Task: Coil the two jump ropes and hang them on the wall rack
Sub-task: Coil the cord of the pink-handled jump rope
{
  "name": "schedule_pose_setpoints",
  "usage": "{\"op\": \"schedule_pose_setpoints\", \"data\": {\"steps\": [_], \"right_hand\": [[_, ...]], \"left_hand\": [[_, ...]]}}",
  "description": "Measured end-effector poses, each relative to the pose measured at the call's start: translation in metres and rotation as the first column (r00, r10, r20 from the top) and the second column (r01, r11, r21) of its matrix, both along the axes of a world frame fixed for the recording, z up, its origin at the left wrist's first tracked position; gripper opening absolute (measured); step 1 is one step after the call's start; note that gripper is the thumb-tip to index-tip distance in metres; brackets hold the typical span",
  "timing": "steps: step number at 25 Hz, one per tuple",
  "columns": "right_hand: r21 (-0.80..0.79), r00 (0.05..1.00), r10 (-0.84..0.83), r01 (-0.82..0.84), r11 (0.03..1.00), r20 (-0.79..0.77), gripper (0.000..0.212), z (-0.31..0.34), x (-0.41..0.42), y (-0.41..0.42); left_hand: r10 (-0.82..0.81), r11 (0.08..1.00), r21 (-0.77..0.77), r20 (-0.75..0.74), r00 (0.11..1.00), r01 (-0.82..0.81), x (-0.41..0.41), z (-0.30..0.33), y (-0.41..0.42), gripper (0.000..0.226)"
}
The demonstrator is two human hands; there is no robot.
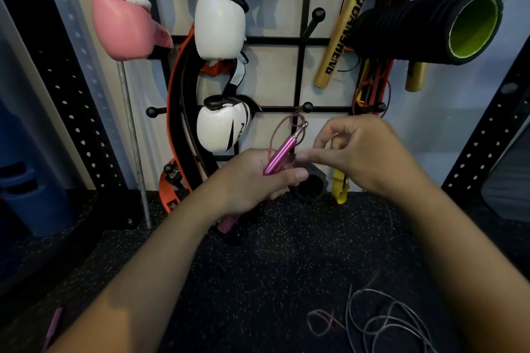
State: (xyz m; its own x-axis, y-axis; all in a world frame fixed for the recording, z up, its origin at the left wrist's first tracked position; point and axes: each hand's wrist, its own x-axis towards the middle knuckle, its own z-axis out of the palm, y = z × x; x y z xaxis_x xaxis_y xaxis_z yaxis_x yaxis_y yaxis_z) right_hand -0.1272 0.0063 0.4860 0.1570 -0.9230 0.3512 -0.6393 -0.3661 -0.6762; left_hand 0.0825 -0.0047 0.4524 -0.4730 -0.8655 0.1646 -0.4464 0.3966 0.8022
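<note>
Your left hand point(258, 178) grips the pink handle point(279, 155), a slim metallic cylinder with a silver swivel tip, in front of the black wire wall rack point(301, 71). Your right hand point(361, 155) pinches its thin maroon cord point(279, 129) between thumb and forefinger. The grey rope point(387, 321) lies in loose glossy loops on the speckled rubber floor point(258, 281).

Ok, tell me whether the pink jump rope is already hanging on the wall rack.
No, its pink handle is in the left hand, with cord lying loose on the floor.
</note>
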Motion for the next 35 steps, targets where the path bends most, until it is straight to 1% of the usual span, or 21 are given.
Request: {"op": "schedule_pose_setpoints", "data": {"steps": [1, 3, 5, 6, 7, 9, 10, 11, 13, 15, 16, 18, 20, 21, 24, 26, 30, 32, 33, 34, 35], "right_hand": [[0.005, 0.999, 0.041, -0.041, 0.999, 0.021, 0.024, -0.002, 0.001, 0.000], [0.094, 0.981, 0.151, -0.163, 0.982, 0.120, 0.018, -0.002, 0.000, 0.000], [0.187, 0.955, 0.184, -0.230, 0.955, 0.234, 0.015, -0.002, -0.006, -0.001], [0.200, 0.949, 0.160, -0.218, 0.955, 0.270, 0.015, -0.002, -0.009, -0.002], [0.182, 0.952, 0.106, -0.163, 0.970, 0.287, 0.020, -0.004, -0.009, -0.003], [0.046, 0.969, -0.033, 0.022, 0.999, 0.245, 0.037, -0.011, -0.007, -0.008], [-0.022, 0.978, -0.073, 0.079, 0.997, 0.194, 0.040, -0.014, -0.005, -0.010], [-0.047, 0.986, -0.062, 0.070, 0.996, 0.152, 0.038, -0.016, -0.003, -0.011], [-0.028, 0.989, 0.095, -0.092, 0.995, 0.113, 0.028, -0.021, 0.001, -0.014], [0.002, 0.971, 0.192, -0.194, 0.981, 0.143, 0.025, -0.020, 0.001, -0.014], [-0.010, 0.969, 0.192, -0.193, 0.981, 0.154, 0.023, -0.018, 0.000, -0.013], [-0.064, 0.971, 0.139, -0.129, 0.990, 0.193, 0.022, -0.016, 0.000, -0.011], [-0.087, 0.973, 0.073, -0.056, 0.995, 0.217, 0.029, -0.019, 0.003, -0.011], [-0.091, 0.977, 0.074, -0.057, 0.994, 0.202, 0.034, -0.020, 0.004, -0.011], [0.000, 0.968, 0.217, -0.219, 0.976, 0.124, 0.039, -0.026, 0.005, -0.014], [0.015, 0.955, 0.265, -0.269, 0.963, 0.135, 0.033, -0.024, 0.005, -0.013], [-0.123, 0.955, 0.168, -0.141, 0.982, 0.246, 0.022, -0.023, 0.004, -0.013], [-0.170, 0.953, 0.151, -0.108, 0.979, 0.264, 0.027, -0.023, 0.007, -0.011], [-0.183, 0.953, 0.124, -0.075, 0.980, 0.278, 0.032, -0.025, 0.009, -0.011], [-0.169, 0.949, 0.087, -0.036, 0.985, 0.304, 0.039, -0.029, 0.010, -0.012], [-0.121, 0.941, 0.045, -0.004, 0.993, 0.335, 0.046, -0.033, 0.012, -0.012]], "left_hand": [[-0.006, 0.998, 0.063, -0.085, 0.996, 0.011, 0.000, 0.000, 0.001, 0.029], [-0.032, 0.977, 0.193, -0.294, 0.955, 0.092, 0.000, 0.001, 0.002, 0.028], [-0.050, 0.954, 0.242, -0.446, 0.894, 0.175, -0.002, 0.001, 0.003, 0.029], [-0.043, 0.954, 0.241, -0.483, 0.875, 0.180, -0.003, 0.000, 0.003, 0.029], [-0.027, 0.957, 0.235, -0.505, 0.862, 0.168, -0.004, -0.001, 0.003, 0.029], [0.007, 0.960, 0.237, -0.554, 0.833, 0.149, -0.005, -0.003, 0.001, 0.031], [0.019, 0.956, 0.250, -0.576, 0.818, 0.153, -0.005, -0.004, 0.000, 0.033], [0.029, 0.952, 0.262, -0.586, 0.810, 0.156, -0.004, -0.004, -0.001, 0.034], [0.034, 0.949, 0.272, -0.593, 0.804, 0.160, -0.003, -0.003, 0.000, 0.034], [0.032, 0.952, 0.262, -0.602, 0.798, 0.159, -0.004, -0.001, 0.002, 0.032], [0.038, 0.954, 0.259, -0.609, 0.792, 0.153, -0.004, 0.000, 0.003, 0.032], [0.052, 0.958, 0.254, -0.616, 0.786, 0.136, -0.003, 0.000, 0.004, 0.031], [0.053, 0.960, 0.248, -0.618, 0.784, 0.131, -0.002, -0.001, 0.003, 0.033], [0.051, 0.957, 0.252, -0.627, 0.777, 0.141, -0.002, -0.002, 0.003, 0.035], [0.063, 0.947, 0.274, -0.668, 0.741, 0.167, -0.003, -0.002, 0.003, 0.035], [0.079, 0.943, 0.288, -0.677, 0.732, 0.165, -0.005, 0.000, 0.004, 0.034], [0.058, 0.939, 0.292, -0.657, 0.751, 0.184, -0.003, 0.000, 0.004, 0.030], [0.036, 0.904, 0.339, -0.667, 0.744, 0.260, -0.001, 0.001, 0.005, 0.031], [0.017, 0.874, 0.362, -0.688, 0.725, 0.323, 0.001, 0.002, 0.005, 0.033], [-0.010, 0.835, 0.368, -0.732, 0.681, 0.408, 0.003, 0.002, 0.005, 0.034], [-0.042, 0.786, 0.347, -0.797, 0.603, 0.513, 0.005, 0.004, 0.007, 0.033]]}}
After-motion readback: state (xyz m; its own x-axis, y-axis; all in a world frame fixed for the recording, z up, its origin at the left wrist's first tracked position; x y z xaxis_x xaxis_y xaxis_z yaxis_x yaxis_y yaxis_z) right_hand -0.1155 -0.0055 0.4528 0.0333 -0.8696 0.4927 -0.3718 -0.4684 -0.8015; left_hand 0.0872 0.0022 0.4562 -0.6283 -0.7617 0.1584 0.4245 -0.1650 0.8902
